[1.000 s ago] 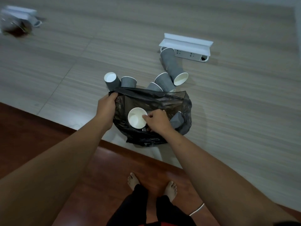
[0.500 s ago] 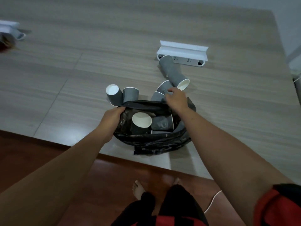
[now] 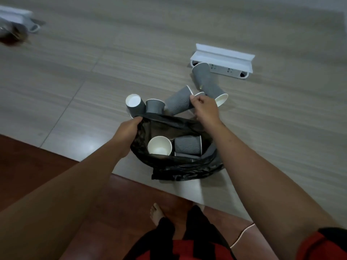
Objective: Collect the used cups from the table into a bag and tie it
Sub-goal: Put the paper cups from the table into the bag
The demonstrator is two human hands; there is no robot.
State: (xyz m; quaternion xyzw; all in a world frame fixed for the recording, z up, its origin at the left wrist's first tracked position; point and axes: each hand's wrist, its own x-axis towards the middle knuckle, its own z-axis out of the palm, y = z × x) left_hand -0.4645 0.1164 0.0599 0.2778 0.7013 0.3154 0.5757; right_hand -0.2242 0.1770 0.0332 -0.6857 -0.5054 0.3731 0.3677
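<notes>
We had the black bag (image 3: 180,166) sitting open at the near edge of the bench (image 3: 262,137), and inside it we saw 2 cups: one (image 3: 159,146) showing us its white mouth, another (image 3: 187,146) lying on its side just beside it. Our left hand (image 3: 129,128) gripped the bag's rim on the far-left side, fingers curled over the plastic and holding the mouth wide. Our right hand (image 3: 205,107) was up beyond the bag, fingers pinching the rim of a grey ribbed cup (image 3: 178,101) that tilted off the bench. Just left of it stood 2 more cups (image 3: 144,106), touching each other right behind the bag's rim. Further out, a nested stack of cups (image 3: 208,81) lay on its side, reaching back to a white power strip (image 3: 223,60). Far left, we caught blurred objects (image 3: 15,27) we couldn't make out.
</notes>
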